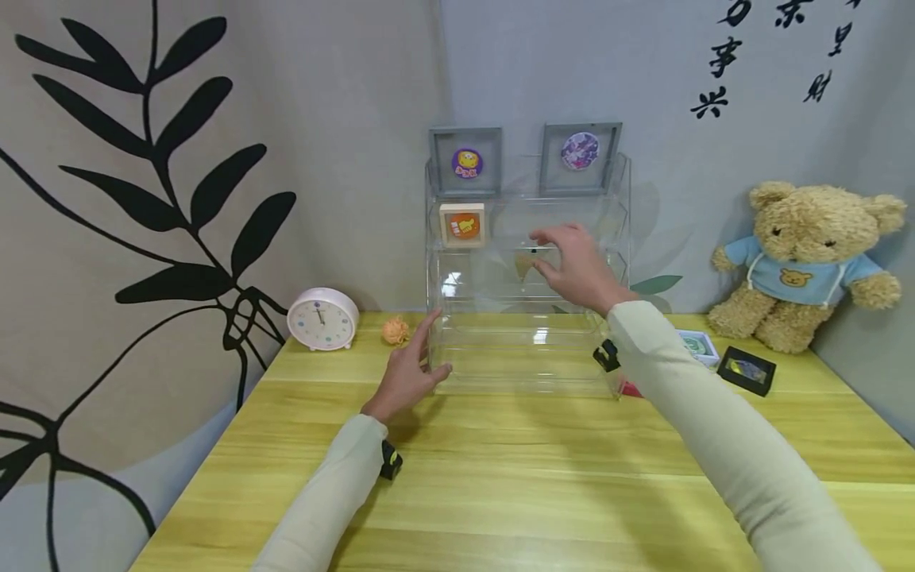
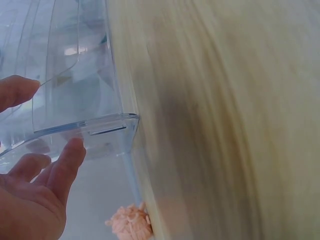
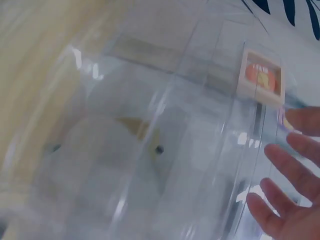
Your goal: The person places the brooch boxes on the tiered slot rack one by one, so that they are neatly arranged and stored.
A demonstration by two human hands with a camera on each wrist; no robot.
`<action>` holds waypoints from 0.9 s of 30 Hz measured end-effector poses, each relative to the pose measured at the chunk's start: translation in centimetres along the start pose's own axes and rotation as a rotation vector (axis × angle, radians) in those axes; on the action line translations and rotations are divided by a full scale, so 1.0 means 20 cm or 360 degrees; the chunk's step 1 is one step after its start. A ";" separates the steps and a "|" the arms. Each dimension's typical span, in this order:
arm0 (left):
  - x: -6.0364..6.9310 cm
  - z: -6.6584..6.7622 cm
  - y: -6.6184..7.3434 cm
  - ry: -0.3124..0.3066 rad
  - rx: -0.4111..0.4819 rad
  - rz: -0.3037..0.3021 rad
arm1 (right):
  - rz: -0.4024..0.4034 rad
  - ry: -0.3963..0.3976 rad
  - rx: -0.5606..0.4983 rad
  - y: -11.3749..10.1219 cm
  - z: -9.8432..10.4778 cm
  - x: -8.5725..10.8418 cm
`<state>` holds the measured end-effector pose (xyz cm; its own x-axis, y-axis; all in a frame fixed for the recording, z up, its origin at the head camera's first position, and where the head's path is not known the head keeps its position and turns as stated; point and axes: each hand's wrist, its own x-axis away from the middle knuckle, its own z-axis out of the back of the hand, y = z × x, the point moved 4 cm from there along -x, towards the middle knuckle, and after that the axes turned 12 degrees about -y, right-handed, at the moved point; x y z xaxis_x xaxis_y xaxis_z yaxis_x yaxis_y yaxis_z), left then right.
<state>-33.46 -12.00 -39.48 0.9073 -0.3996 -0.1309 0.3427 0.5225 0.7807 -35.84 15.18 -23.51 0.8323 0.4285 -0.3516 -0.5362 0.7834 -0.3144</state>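
"Head view. Where's the rack?"

"Clear tiered rack (image 1: 500,373), upright, midway along the far edge of the surface (image 1: 500,477). Left grey frame (image 1: 467,163) and right grey frame (image 1: 581,159) at its top; pale frame (image 1: 462,226) with orange badge lower down, toward the rack's left side."

"Hands?"

"Left hand (image 1: 407,375) low at the rack's left side, fingers extended, grasping nothing. Right hand (image 1: 577,268) before the upper tiers, to the right of the pale frame; thumb and fingers parted, released."

"Rest of the surface?"

"Round clock (image 1: 322,319) by the far left corner. Orange pompom (image 1: 396,330) near the far edge, between clock and rack. Teddy bear (image 1: 801,270) sits by the far right corner, black frame (image 1: 747,371) in front of it; lilac frame (image 1: 698,347) just left of that, partly behind the sleeve."

"Left wrist view?"

"Fingers loose beside a corner of the rack. Contact: cannot tell. Pompom shows near that corner."

"Right wrist view?"

"Blurred. Clear panels fill most of it. Fingers spread, gaps between them, nothing gripped. Pale frame near the fingertips, orange badge facing out."
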 end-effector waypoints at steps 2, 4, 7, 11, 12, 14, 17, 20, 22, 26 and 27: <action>0.00 0.00 0.00 -0.0003 -0.0007 -0.0014 | 0.0002 0.0053 -0.0026 0.06 0.02 0.10; 0.00 0.00 0.00 -0.0010 -0.0016 -0.0012 | -0.0016 0.0100 -0.0063 0.12 0.03 0.20; 0.00 -0.01 0.00 -0.0022 -0.0026 -0.0012 | -0.0057 0.0133 -0.0094 0.21 0.04 0.34; 0.00 0.00 0.00 -0.0008 -0.0028 -0.0010 | -0.0138 0.0112 -0.0110 0.33 0.03 0.51; 0.00 0.00 0.00 -0.0005 -0.0028 -0.0010 | -0.0162 0.0100 -0.0109 0.36 0.02 0.54; 0.00 0.00 0.00 -0.0001 -0.0026 -0.0015 | -0.0217 0.0061 -0.0137 0.41 0.01 0.61; 0.00 -0.01 0.00 -0.0006 -0.0022 -0.0017 | -0.0321 -0.0049 -0.0155 0.47 -0.02 0.69; 0.00 -0.01 0.00 -0.0008 -0.0009 -0.0022 | -0.0417 -0.0190 -0.0170 0.53 -0.04 0.75; 0.00 -0.01 0.00 -0.0001 0.0003 -0.0025 | -0.0459 -0.0304 -0.0178 0.56 -0.07 0.78; 0.00 -0.01 -0.01 0.0004 0.0020 -0.0029 | -0.0484 -0.0541 -0.0208 0.62 -0.13 0.83; 0.00 -0.01 -0.02 0.0003 0.0020 -0.0024 | -0.0485 -0.0597 -0.0219 0.64 -0.14 0.84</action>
<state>-33.59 -11.93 -39.87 0.9026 -0.4057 -0.1440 0.3534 0.5069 0.7862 -29.12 31.11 -35.98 0.9337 0.3415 0.1075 -0.2533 0.8424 -0.4756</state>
